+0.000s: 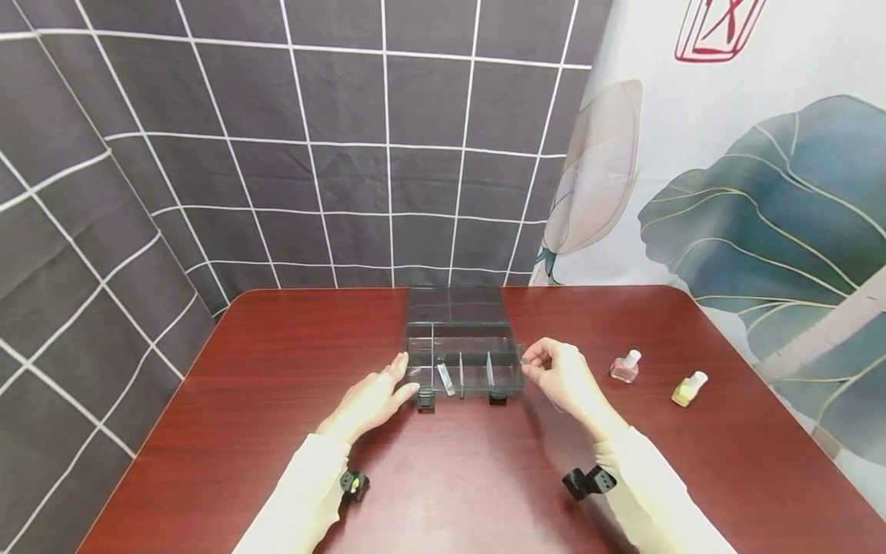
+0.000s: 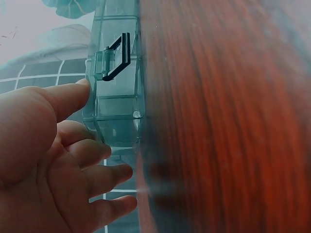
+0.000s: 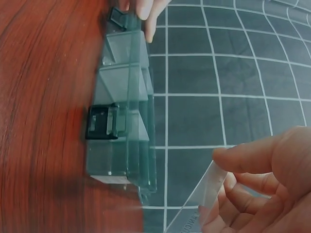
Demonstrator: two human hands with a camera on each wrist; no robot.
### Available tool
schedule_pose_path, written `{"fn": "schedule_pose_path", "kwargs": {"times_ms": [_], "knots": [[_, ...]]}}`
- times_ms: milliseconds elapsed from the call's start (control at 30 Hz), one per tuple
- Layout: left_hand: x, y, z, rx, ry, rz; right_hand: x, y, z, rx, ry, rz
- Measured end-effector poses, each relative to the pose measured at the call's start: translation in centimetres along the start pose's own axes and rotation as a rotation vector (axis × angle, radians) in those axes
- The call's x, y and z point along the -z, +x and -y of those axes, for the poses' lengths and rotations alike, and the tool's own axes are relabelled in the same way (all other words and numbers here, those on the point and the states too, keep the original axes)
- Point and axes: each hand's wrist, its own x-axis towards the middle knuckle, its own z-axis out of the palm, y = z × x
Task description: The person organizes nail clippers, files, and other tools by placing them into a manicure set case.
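Observation:
A clear, grey-green plastic storage box (image 1: 474,394) with divided compartments stands on the table, its lid (image 1: 457,305) tipped back. One small pale strip (image 1: 445,379) lies slanted in a front compartment. My left hand (image 1: 371,398) rests at the box's left front corner, thumb on the front rim, fingers extended along the side. Just off the box's right side, my right hand (image 1: 564,375) pinches a clear flat plastic piece (image 3: 201,196) between thumb and fingers. Printed letters show on that piece; its lower end is cut off in the right wrist view.
Two nail polish bottles with white caps, one pink (image 1: 624,368) and one yellow (image 1: 689,389), are to the right on the red-brown table (image 1: 298,331). Dark latches (image 1: 497,396) hang at the box's front. A grey tiled-pattern cloth (image 1: 346,177) hangs behind.

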Motion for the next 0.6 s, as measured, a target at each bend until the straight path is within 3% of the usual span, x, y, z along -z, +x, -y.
{"fn": "schedule_pose_path", "kwargs": {"times_ms": [200, 367, 600], "knots": [[-0.2, -0.1, 0.1, -0.020, -0.001, -0.010, -1.0, 0.7, 0.2, 0.032, 0.035, -0.005], [-0.3, -0.2, 0.3, -0.012, 0.012, -0.012, -1.6, 2.0, 0.3, 0.016, 0.035, 0.042], [0.0, -0.2, 0.1, -0.019, 0.012, -0.021, -1.8, 4.2, 0.6, 0.061, 0.045, 0.075]]}}
